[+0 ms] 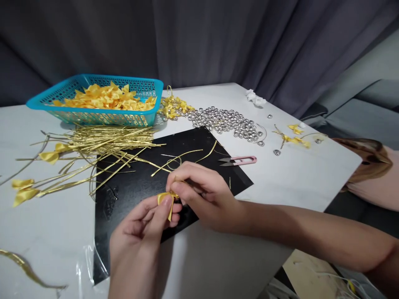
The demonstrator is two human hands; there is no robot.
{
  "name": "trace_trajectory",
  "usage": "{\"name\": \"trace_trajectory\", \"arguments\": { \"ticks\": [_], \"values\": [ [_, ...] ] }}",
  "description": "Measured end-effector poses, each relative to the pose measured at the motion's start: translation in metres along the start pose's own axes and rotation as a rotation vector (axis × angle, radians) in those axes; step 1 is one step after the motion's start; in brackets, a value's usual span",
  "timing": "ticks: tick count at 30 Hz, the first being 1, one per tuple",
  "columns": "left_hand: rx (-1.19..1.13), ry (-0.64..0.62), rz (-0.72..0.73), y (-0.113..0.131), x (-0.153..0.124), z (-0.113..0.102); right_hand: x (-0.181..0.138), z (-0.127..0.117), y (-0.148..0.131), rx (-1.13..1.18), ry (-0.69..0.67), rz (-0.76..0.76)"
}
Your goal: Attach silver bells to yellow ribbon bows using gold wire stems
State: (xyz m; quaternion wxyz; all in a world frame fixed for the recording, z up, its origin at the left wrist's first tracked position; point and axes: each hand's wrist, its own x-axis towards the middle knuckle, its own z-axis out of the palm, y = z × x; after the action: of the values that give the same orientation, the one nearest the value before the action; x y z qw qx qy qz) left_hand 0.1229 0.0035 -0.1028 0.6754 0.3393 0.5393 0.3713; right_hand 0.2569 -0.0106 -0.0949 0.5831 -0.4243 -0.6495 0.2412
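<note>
Over the black mat (124, 224), my left hand (146, 228) pinches a small yellow ribbon bow (165, 201) between thumb and fingers. My right hand (202, 193) meets it from the right, its thumb and index finger closed on a gold cord (175, 192) at the bow's middle. The fingertips hide most of this cord and the join. Just beyond my hands, several thin gold cords (177, 160) and a needle-like silver piece (171, 156) lie on the mat. Pink-handled thread snips (238, 160) rest at the mat's right edge with their blades apart.
A blue plastic basket (102, 110) full of yellow ribbon pieces stands at the back left. Before it lies a bundle of gold cords (112, 137). Silver beads (224, 118) spread across the back. Finished-looking yellow bows (294, 139) sit on the right of the white table (311, 182).
</note>
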Motion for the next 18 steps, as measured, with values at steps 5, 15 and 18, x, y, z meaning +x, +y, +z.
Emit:
{"name": "trace_trajectory", "arguments": {
  "ticks": [5,15,18],
  "values": [
    [-0.048,0.021,-0.017,0.0013,-0.0012,0.0008,0.0008,-0.0006,-0.0011,0.035,0.006,0.047],
    [-0.032,-0.004,-0.033,0.0014,0.0013,0.0003,-0.0007,-0.0018,-0.0004,0.006,-0.018,0.038],
    [-0.027,-0.001,-0.042,0.0009,0.0014,0.0011,-0.0007,-0.0014,0.0003,0.011,-0.009,0.045]
  ]
}}
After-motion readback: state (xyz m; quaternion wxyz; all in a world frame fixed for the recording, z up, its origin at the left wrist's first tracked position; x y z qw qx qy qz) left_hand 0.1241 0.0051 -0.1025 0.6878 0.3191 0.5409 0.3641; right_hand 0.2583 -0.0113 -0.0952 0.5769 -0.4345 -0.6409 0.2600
